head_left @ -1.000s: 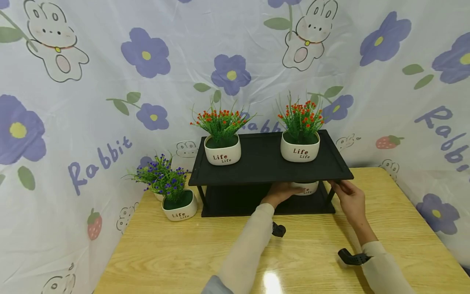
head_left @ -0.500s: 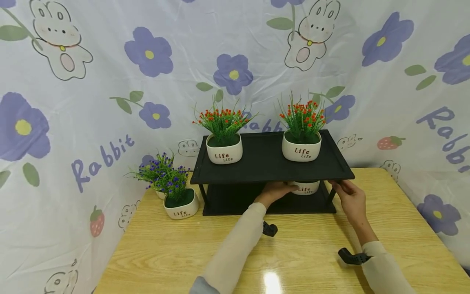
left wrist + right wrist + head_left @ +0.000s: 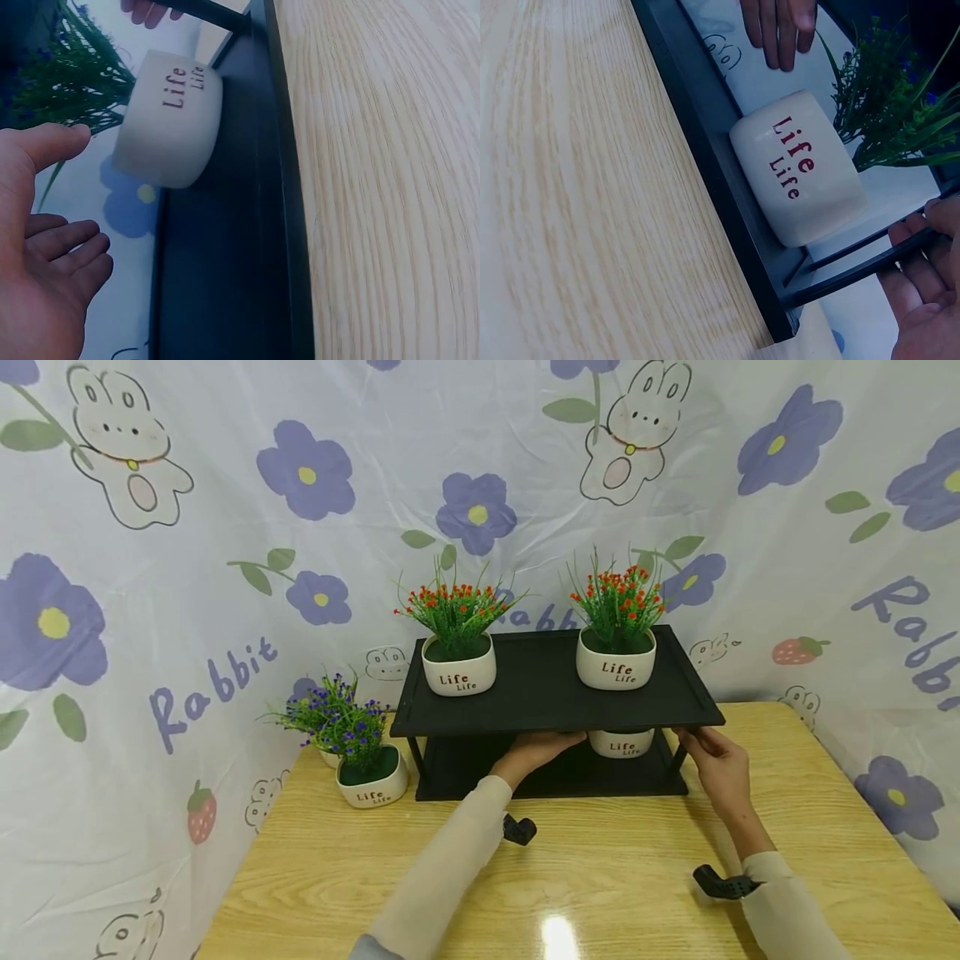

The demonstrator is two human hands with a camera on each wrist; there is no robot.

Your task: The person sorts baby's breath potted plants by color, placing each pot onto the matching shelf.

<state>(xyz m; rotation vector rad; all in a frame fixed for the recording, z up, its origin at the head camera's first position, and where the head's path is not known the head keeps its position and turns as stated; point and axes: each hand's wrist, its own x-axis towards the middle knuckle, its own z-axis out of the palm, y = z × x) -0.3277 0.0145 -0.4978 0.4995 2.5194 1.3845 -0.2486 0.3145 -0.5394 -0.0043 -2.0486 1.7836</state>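
We saw the purple-flowered potted plant (image 3: 814, 165) on the lower shelf (image 3: 592, 779); nearby, the left hand (image 3: 540, 747) had thumb and fingers apart; the right hand (image 3: 722, 770) gripped a post (image 3: 840, 280), presumably steadying the rack (image 3: 536, 685).

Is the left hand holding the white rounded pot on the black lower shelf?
No, the right wrist view shows a gap between the left hand and the white rounded pot.

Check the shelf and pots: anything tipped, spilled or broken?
Nothing stands out. The black shelf looks intact; its left upper pot, right upper pot and lower pot sit upright, with no spill or damage visible. The front table pot is upright too; the rear table pot is mostly hidden, so I can't judge it.
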